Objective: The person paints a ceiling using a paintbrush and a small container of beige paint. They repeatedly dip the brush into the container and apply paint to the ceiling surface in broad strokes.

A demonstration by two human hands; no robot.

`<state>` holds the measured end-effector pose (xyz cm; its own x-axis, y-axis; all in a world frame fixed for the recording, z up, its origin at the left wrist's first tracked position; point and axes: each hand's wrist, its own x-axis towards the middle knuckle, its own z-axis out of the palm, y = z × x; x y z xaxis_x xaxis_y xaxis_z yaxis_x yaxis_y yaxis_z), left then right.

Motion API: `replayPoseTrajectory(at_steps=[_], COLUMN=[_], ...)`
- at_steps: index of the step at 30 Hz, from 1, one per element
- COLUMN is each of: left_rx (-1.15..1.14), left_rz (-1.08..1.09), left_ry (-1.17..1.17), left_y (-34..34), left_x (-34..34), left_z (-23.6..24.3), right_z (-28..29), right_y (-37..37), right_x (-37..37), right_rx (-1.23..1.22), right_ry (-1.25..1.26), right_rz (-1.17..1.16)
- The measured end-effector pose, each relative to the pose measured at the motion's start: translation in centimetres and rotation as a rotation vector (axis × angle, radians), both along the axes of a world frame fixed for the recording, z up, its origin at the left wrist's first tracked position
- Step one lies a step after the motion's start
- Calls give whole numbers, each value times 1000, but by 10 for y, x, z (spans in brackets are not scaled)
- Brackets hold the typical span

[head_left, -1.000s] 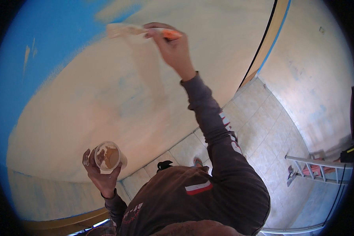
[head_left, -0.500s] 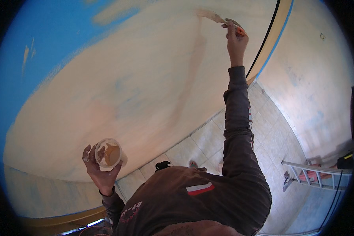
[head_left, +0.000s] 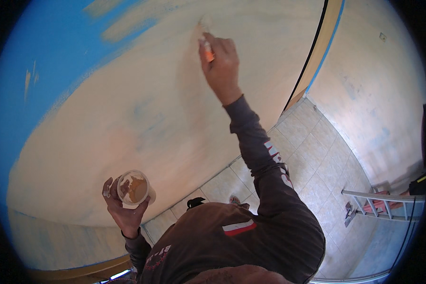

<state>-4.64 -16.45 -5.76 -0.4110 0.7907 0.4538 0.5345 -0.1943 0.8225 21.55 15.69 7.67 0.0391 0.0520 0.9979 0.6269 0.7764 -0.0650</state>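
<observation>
My right hand (head_left: 220, 66) grips a paintbrush (head_left: 207, 49) with an orange handle, its pale bristles pointing up against the cream-painted part of the wall (head_left: 80, 151). Blue paint (head_left: 38, 52) covers the upper left, crossed by some cream strokes. At lower left, my left hand (head_left: 127, 210) holds a clear plastic cup (head_left: 133, 187) with tan paint inside, its fingers round the cup's side.
A tiled floor (head_left: 312, 175) runs along the wall's foot. At right stand a second wall (head_left: 374, 94) and an aluminium ladder (head_left: 388, 201) low down, with reddish items and a black object (head_left: 419, 185) beside it. A wooden trim strip (head_left: 317, 52) borders the painted wall.
My right hand with the brush moved right along the wall, then came back leftward and a little lower, the brush now pointing more upright. The cup shifted only slightly.
</observation>
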Motion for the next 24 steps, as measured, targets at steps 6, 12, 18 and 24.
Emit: replayPoseTrajectory(at_steps=[6, 12, 18, 24], left_rx=[-12, -42, -13, -65], left_rz=[-5, 12, 45, 67], left_ry=[39, 43, 60, 24], left_y=[2, -3, -11, -9], left_x=[-9, -18, -25, -19], left_z=[-4, -10, -23, -17], right_z=[-11, -4, 47, 136], right_y=[-59, -74, 36, 122], right_x=[-53, -50, 76, 217], right_rx=[-13, -2, 221, 215], right_ry=[-39, 54, 352, 266], right_rz=[260, 389, 0, -343])
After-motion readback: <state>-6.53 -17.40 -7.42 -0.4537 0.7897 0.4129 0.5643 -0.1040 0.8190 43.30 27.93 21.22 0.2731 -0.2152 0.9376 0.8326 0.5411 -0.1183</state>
